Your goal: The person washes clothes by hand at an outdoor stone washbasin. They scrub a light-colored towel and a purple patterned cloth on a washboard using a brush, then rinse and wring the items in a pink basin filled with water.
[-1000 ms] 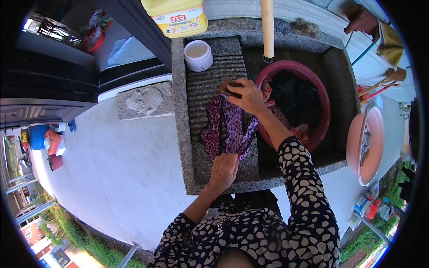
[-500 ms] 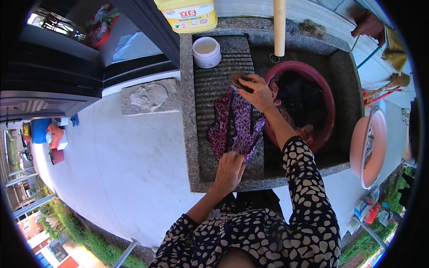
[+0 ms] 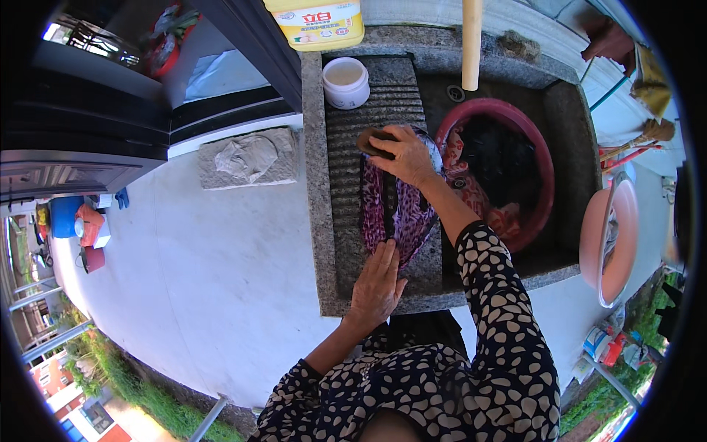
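On the ribbed stone washboard (image 3: 340, 191) of a stone sink lies a purple leopard-print garment (image 3: 412, 221) with dark bands. My right hand (image 3: 406, 156) is closed around a brown scrubbing brush (image 3: 373, 144), pressed to the garment's far end. The brush's underside is hidden. At the near end, my left hand (image 3: 375, 286) rests with its fingers stretched out over the cloth's edge, fingertips touching it.
Right of the washboard, a red basin (image 3: 546, 177) with wet dark and red cloth stands in the sink basin. A white tub (image 3: 346, 92) and a yellow jug (image 3: 317, 33) are beyond. A wooden pole (image 3: 471, 51) reaches over the sink. A pink basin (image 3: 589, 243) stands at the right.
My right hand and the brush have moved left and slightly nearer. My left hand has gone from gripping the cloth's edge to lying with fingers extended. The garment has shifted and spread.
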The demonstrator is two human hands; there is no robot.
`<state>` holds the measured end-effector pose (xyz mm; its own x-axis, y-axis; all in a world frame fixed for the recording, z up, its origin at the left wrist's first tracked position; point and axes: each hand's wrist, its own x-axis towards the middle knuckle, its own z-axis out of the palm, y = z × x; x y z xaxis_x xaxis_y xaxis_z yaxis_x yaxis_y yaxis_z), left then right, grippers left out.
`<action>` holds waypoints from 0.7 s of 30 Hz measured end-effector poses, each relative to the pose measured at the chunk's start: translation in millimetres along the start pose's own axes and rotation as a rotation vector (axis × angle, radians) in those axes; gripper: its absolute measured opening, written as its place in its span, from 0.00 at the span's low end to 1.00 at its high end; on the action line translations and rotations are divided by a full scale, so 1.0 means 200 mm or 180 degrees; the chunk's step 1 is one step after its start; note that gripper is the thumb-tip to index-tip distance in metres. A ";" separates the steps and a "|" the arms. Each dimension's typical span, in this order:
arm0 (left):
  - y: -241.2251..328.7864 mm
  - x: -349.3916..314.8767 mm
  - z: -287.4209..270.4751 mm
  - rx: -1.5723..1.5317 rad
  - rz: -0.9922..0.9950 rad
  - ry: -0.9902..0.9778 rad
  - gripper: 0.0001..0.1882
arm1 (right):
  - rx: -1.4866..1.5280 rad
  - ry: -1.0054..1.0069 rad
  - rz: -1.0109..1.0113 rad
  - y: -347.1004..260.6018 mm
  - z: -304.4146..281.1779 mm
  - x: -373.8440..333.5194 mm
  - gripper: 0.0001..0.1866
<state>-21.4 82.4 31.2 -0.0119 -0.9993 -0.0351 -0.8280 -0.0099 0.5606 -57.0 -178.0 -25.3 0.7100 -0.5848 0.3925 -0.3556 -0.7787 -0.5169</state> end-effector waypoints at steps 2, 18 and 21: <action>0.00 0.00 0.00 -0.0015 0.0014 0.0031 0.35 | -0.0094 0.0109 0.0164 -0.01 -0.01 0.02 0.21; -0.01 0.00 0.00 0.0020 0.0014 0.0005 0.35 | -0.0208 0.0085 0.0417 0.00 0.01 0.04 0.22; -0.01 0.00 -0.02 -0.0058 -0.0065 0.0052 0.34 | 0.0181 -0.0125 -0.0334 -0.20 -0.08 -0.13 0.21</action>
<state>-17.5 82.0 33.4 0.0141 -0.9993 -0.0334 -0.8177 -0.0308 0.5748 -70.7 -134.8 -1.8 0.7650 -0.4907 0.4172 -0.2441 -0.8203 -0.5172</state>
